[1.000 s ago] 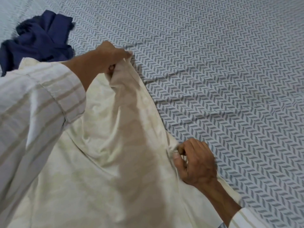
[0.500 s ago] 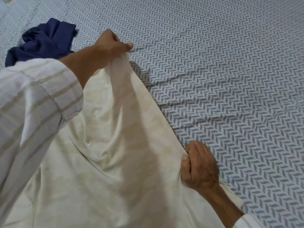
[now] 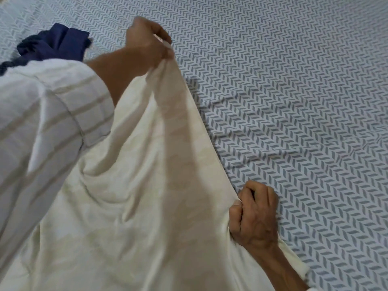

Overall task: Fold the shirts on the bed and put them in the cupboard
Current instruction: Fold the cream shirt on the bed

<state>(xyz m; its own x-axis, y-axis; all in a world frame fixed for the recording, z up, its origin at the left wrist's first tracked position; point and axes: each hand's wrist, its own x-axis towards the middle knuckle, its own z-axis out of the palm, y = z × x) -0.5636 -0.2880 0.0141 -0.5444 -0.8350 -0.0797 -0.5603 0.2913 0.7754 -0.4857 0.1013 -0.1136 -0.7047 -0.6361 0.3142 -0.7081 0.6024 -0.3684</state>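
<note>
A cream shirt (image 3: 130, 206) with a faint pattern spreads over the lower left of the bed. My left hand (image 3: 147, 43) pinches its far edge and holds that corner lifted off the sheet. My right hand (image 3: 255, 217) grips the near part of the same edge, low against the bed. The edge runs taut between both hands. A crumpled navy blue shirt (image 3: 56, 44) lies at the upper left, partly hidden behind my left sleeve.
The bed (image 3: 294, 91) is covered by a white sheet with a grey herringbone print, lightly wrinkled to the right of the cream shirt. My striped left sleeve (image 3: 42, 127) hides the left side of the shirt.
My left hand has raised the far corner of the cream shirt higher and pulled it further away. My right hand has tightened its grip on the near edge, drawing the edge straight.
</note>
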